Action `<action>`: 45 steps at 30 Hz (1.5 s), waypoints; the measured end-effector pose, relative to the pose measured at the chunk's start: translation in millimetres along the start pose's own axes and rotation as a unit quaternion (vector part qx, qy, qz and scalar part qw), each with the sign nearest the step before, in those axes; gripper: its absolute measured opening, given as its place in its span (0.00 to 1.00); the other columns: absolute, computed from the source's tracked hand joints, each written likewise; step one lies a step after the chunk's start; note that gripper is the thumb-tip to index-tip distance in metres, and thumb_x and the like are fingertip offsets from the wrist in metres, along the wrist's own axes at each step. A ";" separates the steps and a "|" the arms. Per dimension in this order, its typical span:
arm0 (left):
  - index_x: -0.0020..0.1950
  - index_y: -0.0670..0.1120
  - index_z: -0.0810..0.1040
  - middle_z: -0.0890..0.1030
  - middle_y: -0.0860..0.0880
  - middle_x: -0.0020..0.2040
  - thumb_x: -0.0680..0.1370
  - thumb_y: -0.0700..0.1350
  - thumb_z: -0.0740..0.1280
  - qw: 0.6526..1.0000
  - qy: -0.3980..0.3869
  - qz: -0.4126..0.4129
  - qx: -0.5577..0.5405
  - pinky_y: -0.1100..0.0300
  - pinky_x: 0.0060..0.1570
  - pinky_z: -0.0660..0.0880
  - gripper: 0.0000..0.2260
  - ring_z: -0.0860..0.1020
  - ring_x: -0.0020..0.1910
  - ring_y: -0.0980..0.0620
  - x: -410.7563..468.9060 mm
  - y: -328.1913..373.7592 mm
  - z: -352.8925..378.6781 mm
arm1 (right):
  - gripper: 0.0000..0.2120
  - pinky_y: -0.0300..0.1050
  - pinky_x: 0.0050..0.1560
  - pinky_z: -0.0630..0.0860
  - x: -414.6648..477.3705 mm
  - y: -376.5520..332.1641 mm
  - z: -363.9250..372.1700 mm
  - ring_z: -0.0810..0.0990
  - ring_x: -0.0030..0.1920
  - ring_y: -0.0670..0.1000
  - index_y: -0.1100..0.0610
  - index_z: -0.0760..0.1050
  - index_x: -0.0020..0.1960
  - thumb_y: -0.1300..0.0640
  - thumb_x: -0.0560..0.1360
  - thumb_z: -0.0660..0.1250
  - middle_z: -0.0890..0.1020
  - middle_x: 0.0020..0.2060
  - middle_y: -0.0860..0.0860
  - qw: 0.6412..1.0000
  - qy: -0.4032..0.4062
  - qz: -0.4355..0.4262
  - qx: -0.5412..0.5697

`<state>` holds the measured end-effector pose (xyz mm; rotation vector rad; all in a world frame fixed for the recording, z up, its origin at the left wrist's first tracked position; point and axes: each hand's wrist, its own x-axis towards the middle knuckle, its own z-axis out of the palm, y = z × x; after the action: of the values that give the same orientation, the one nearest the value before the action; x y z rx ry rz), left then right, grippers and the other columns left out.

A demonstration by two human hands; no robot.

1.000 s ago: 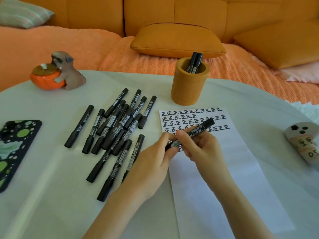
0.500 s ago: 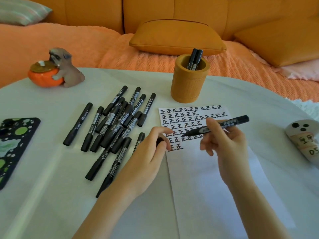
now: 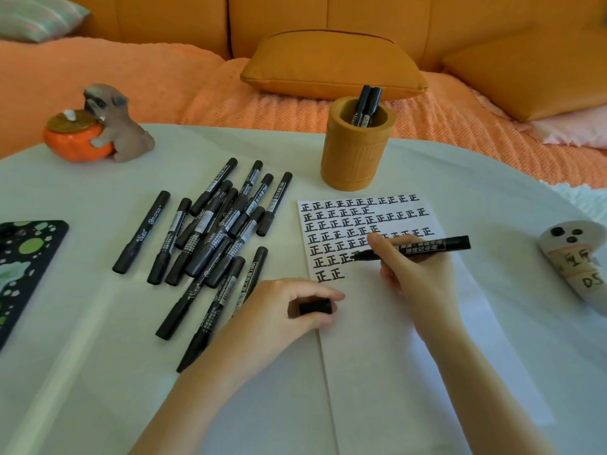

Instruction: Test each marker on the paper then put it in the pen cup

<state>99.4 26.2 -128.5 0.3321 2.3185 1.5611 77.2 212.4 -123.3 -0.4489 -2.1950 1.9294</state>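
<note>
The right hand [image 3: 417,274] is closed around a slim black marker [image 3: 423,247], its tip on the smooth white paper [image 3: 377,339]. The left hand [image 3: 279,310] pinches the short cylindrical cap [image 3: 315,307]. The ribbed round pen cup [image 3: 356,146] stands behind the paper on the bench [image 3: 82,323].

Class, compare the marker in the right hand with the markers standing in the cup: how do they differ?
The marker in the right hand is uncapped; its cap sits in the left hand. The cup markers look capped. The held marker lies nearly level over the paper; those in the cup stand upright. All are black with printed labels.
</note>
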 end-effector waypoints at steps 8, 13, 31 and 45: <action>0.49 0.51 0.83 0.85 0.57 0.45 0.71 0.38 0.73 0.999 -0.008 -0.018 -0.040 0.67 0.56 0.75 0.10 0.82 0.48 0.62 0.9 -0.2 -1.8 | 0.14 0.31 0.27 0.63 -0.2 11.1 6.0 0.66 0.25 0.43 0.57 0.73 0.33 0.52 0.73 0.70 0.69 0.23 0.44 0.997 0.027 -0.023 -0.063; 0.49 0.51 0.83 0.85 0.58 0.45 0.71 0.39 0.73 0.999 -0.002 -0.018 -0.028 0.65 0.56 0.75 0.10 0.82 0.48 0.63 0.7 -0.4 -1.4 | 0.12 0.30 0.26 0.63 -1.6 13.3 8.3 0.66 0.24 0.41 0.56 0.74 0.34 0.53 0.74 0.69 0.70 0.22 0.44 0.996 0.030 -0.030 -0.078; 0.49 0.50 0.83 0.85 0.56 0.45 0.71 0.38 0.73 0.999 -0.005 -0.019 -0.043 0.70 0.53 0.74 0.09 0.82 0.47 0.62 1.8 -0.8 -0.8 | 0.14 0.30 0.25 0.62 -2.0 13.5 10.6 0.66 0.23 0.41 0.62 0.74 0.34 0.54 0.74 0.70 0.69 0.21 0.43 0.993 0.032 -0.040 -0.107; 0.49 0.50 0.82 0.85 0.57 0.45 0.72 0.40 0.73 0.999 -0.006 -0.015 -0.031 0.70 0.54 0.75 0.09 0.81 0.47 0.63 2.5 -0.6 -1.3 | 0.14 0.33 0.26 0.61 -3.4 9.9 9.0 0.64 0.26 0.44 0.65 0.74 0.37 0.55 0.74 0.69 0.68 0.25 0.49 0.994 0.044 -0.042 -0.094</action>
<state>96.6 25.8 -129.0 0.2899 2.2506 1.6073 78.5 203.9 -134.1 -0.4525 -2.3088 1.6370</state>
